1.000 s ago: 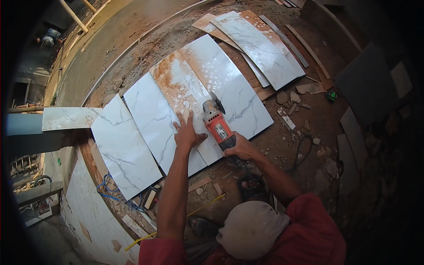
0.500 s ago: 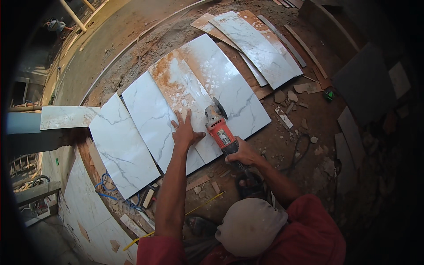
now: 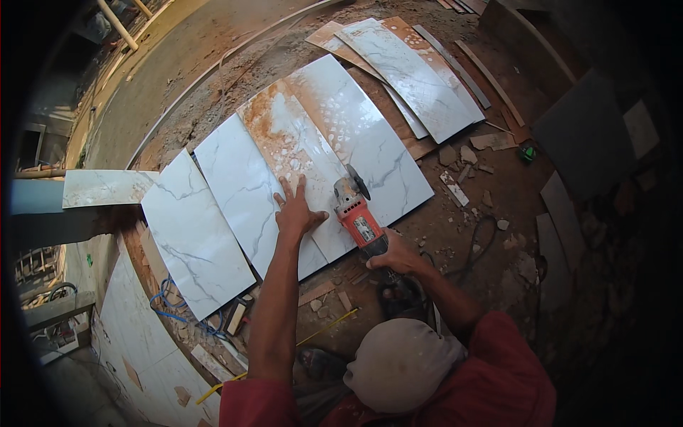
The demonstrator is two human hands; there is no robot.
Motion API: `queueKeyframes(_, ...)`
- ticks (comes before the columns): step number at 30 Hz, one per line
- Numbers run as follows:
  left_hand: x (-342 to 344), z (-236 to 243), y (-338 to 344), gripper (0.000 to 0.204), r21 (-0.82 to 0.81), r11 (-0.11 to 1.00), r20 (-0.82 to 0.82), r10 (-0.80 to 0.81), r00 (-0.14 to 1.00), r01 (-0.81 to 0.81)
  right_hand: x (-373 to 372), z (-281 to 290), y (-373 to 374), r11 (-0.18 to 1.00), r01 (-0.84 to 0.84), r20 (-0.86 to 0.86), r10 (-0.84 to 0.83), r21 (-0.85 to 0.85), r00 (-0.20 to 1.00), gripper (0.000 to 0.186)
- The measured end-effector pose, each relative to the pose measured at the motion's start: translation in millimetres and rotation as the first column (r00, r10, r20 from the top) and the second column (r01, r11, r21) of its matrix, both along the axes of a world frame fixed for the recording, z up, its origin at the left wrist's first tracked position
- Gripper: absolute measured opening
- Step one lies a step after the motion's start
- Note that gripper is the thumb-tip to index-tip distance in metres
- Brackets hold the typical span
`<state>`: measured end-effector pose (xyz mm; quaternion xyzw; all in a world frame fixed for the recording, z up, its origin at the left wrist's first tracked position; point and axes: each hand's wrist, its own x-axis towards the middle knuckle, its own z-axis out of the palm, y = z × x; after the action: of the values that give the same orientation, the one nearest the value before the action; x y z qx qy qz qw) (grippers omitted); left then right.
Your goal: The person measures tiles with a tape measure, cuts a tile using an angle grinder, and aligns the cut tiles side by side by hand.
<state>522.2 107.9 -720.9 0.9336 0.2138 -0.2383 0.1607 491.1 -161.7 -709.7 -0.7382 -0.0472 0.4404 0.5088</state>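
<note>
The left hand [image 3: 296, 216] rests, fingers apart, on a brown-stained, white marbled tile [image 3: 274, 114]. The right hand [image 3: 398, 252], clamped around a red-and-black angle grinder [image 3: 361, 224], partly hides it.

Up high, a pile of shiny white tiles with grey lines [image 3: 409, 75] lies on the brown dirt ground [image 3: 435, 231]. Just right of it are a long, thin grey strip [image 3: 453, 65] and a long, thin pale brown strip [image 3: 491, 80]. Lower down sits a small green and black thing [image 3: 526, 153]. To its right is a big, flat dark grey slab [image 3: 585, 135], with a small pale flat piece [image 3: 641, 129] beside it. Broken bits of stone [image 3: 468, 155] lie about. Near the bottom left are a tangled blue cord [image 3: 162, 312] and a thin yellow strip [image 3: 327, 328] on a slant. A round pale pole [image 3: 118, 25] shows at the top left.
</note>
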Motion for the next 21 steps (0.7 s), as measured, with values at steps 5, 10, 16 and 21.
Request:
queueKeyframes(5, -0.6, -0.7, 0.7, 0.121, 0.004, 1.000, 0.001, 0.005, 1.000, -0.005, -4.5, 9.5, -3.3, 0.997, -0.006, 0.007, 0.007, -0.081, 1.000, 0.094)
queueKeyframes(10, -0.4, -0.7, -1.1, 0.120, 0.008, 1.000, -0.002, 0.007, 1.000, -0.007, -14.6, -2.2, -11.8, 0.999, 0.003, -0.006, -0.004, -0.052, 1.000, 0.095)
queueKeyframes(16, 0.4, -1.6, -0.7, 0.121, 0.021, 1.000, 0.001, 0.000, 1.000, 0.000, -22.9, -1.3, -18.2, 0.999, 0.016, -0.017, -0.017, -0.036, 1.000, 0.094)
queueKeyframes(21, -0.9, -1.1, 0.3, 0.121, 0.031, 0.999, 0.005, -0.006, 1.000, 0.006, -26.3, 4.7, -22.6, 0.999, 0.004, -0.033, -0.005, -0.048, 0.999, 0.093)
